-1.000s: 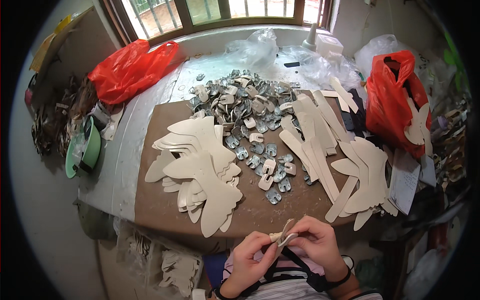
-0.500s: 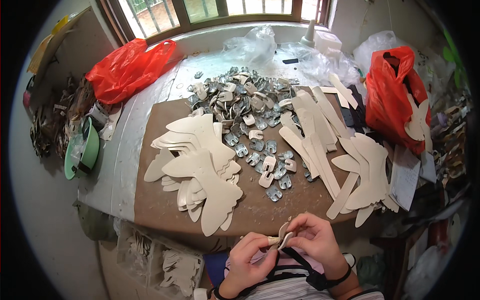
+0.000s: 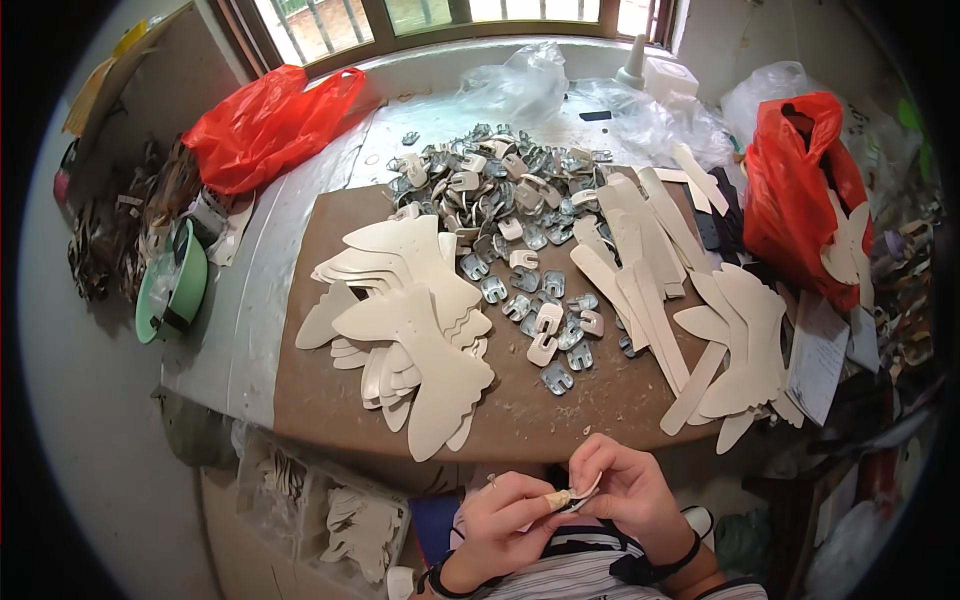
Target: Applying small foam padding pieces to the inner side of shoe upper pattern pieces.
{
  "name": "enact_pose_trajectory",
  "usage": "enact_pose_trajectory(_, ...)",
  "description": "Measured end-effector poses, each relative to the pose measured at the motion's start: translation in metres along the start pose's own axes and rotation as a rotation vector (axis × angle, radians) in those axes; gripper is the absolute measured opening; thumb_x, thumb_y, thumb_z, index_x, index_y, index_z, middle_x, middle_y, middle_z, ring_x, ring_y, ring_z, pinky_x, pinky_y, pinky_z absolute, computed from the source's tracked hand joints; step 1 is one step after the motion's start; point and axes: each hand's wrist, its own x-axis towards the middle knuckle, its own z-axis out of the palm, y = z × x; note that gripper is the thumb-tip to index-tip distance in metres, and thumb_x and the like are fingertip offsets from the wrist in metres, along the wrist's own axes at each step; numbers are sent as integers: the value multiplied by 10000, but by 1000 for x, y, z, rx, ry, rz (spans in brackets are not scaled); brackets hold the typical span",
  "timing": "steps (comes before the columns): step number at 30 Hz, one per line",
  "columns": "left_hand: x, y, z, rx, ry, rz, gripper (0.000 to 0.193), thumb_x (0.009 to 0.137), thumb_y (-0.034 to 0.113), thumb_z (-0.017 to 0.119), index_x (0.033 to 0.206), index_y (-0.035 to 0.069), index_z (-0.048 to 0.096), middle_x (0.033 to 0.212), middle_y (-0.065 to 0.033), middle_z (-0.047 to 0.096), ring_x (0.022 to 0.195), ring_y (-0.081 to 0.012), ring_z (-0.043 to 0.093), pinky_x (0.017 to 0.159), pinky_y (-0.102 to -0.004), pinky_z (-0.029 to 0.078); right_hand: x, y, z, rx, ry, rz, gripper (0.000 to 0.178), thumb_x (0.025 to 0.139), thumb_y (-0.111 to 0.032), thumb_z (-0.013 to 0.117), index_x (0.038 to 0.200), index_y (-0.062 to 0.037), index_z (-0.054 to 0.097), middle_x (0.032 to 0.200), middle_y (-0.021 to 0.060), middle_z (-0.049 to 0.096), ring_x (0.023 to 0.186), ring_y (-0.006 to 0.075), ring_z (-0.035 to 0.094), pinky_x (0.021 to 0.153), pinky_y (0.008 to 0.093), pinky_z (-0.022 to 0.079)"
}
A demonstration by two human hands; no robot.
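Just below the table's front edge, both hands meet over a small curved cream leather-like piece [image 3: 590, 492] with a dark inner side. My right hand [image 3: 630, 490] pinches it between thumb and fingers. My left hand [image 3: 508, 515] presses against its left end, fingers bent together. A yellowish wrap [image 3: 557, 499] covers a fingertip of the left hand. Beyond the hands lie scattered metal clips [image 3: 557, 378], some covered in cream material. To their left is a stack of cream wing-shaped cut pieces [image 3: 440, 370]; long cream strips [image 3: 655, 310] lie to their right.
Brown sheeting [image 3: 330, 400] covers the table's front. More wing-shaped pieces [image 3: 750, 340] lie at the right, near a red bag [image 3: 800, 190]. Another red bag [image 3: 260, 130] lies far left, above a green basin [image 3: 185, 290]. A clear bin [image 3: 350, 535] with cut pieces stands below the table.
The small piece has turned from nearly upright to lying flatter between my fingers. My hands have drawn closer together around it. The whole view has shifted slightly.
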Motion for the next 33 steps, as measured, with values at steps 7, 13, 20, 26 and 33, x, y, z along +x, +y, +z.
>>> enact_pose_trajectory(7,-2,-1,10,-108,118,127,281,637,21,834,869,8,676,839,-113,645,681,-236,608,571,-293,477,-5,-11,8,-95,-3,11,189,810,98,667,957,-3,604,1036,57,475,922,106,506,826,234,423)
enact_pose_trajectory(13,-1,-2,0,48,-2,337,321,578,7,698,897,37,682,951,-77,628,777,-231,597,651,-330,465,-9,-16,15,-253,5,-73,185,813,80,679,961,-7,609,1032,67,490,906,117,520,809,259,449)
enact_pose_trajectory(20,-1,1,1,-85,73,234,325,616,-28,787,915,28,672,928,-87,636,760,-224,606,663,-330,481,-11,-21,22,-561,78,-174,136,757,40,722,808,-54,637,909,66,542,823,157,545,735,255,450)
enact_pose_trajectory(26,-8,-2,3,-62,93,222,302,645,-21,802,914,3,665,923,-104,651,774,-234,631,664,-321,504,-5,-14,24,-659,40,-318,126,766,3,737,813,-47,632,868,81,579,783,181,573,704,283,475)
enact_pose_trajectory(33,-1,5,-15,-317,-107,-11,308,721,3,787,1007,-25,675,895,-120,658,765,-228,642,658,-279,500,-7,7,26,-48,141,-190,254,799,-137,772,845,-23,550,831,106,563,751,191,568,649,292,484)
